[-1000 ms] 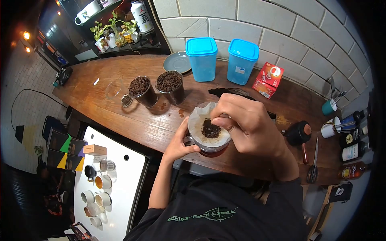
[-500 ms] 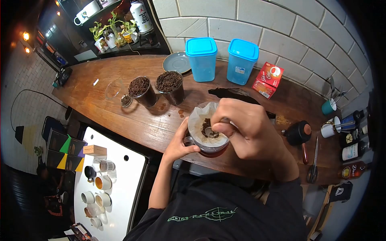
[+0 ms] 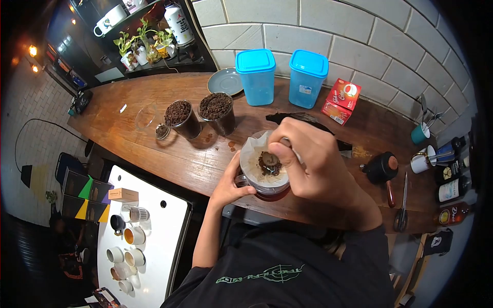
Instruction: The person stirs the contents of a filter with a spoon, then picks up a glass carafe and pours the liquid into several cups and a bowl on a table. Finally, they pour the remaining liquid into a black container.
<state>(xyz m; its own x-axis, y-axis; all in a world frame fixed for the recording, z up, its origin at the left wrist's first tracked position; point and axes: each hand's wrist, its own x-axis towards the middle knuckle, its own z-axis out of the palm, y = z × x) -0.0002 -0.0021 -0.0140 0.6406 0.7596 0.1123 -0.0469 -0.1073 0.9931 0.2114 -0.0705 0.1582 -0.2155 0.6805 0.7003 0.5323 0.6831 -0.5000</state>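
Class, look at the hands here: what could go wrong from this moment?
The spoon in the right hand might tear the paper filter if pressed hard. If the left hand slackens, the dripper could tip. The two heaped cups nearby may spill if knocked.

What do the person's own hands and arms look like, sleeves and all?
The left hand and right hand are bare, with no gloves or watch showing. The forearms are uncovered. Short dark sleeves belong to a black T-shirt with green print across the front.
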